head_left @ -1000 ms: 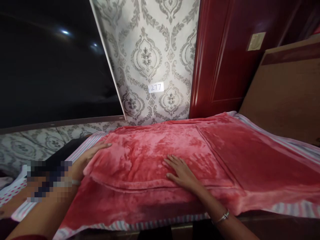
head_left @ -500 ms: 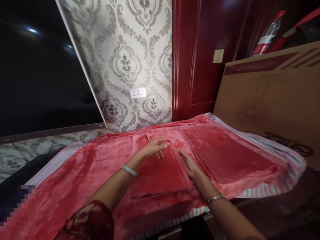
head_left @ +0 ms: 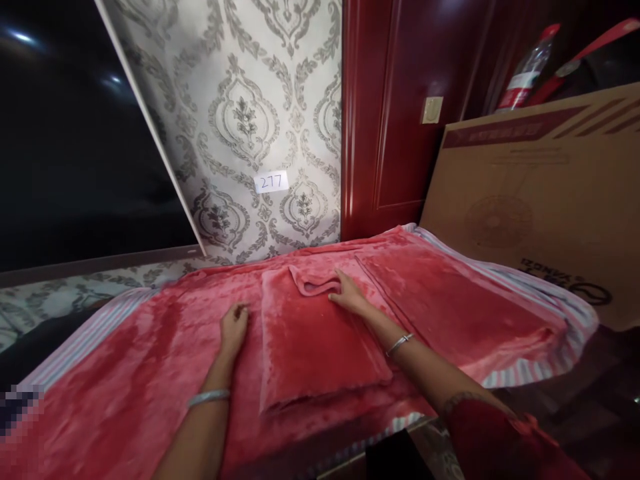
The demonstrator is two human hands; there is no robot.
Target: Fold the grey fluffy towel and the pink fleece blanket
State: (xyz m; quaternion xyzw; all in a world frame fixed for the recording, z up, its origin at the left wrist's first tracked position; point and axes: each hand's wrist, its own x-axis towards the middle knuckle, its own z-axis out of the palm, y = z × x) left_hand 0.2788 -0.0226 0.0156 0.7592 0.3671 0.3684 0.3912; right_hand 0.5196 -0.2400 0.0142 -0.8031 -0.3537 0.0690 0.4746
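Note:
A folded red plush cloth (head_left: 320,347) lies on a spread red plush blanket (head_left: 165,360). The far edge of the cloth is bent up into a small open loop. My right hand (head_left: 350,293) pinches the right end of this loop between thumb and fingers. To the left of the cloth, my left hand (head_left: 234,327) is over the blanket with its fingers curled together; nothing shows in them. Each wrist wears a bracelet.
Another folded red plush piece (head_left: 460,307) lies on the blanket at the right. A large cardboard box (head_left: 540,193) stands behind it, with a bottle (head_left: 527,73) above. At the left is a dark screen (head_left: 85,153); a paper label (head_left: 271,181) hangs on the patterned wall.
My left hand has moved left and down, off the folded cloth. My right hand has moved from its right side to the far edge and taken hold there. The far edge now loops up.

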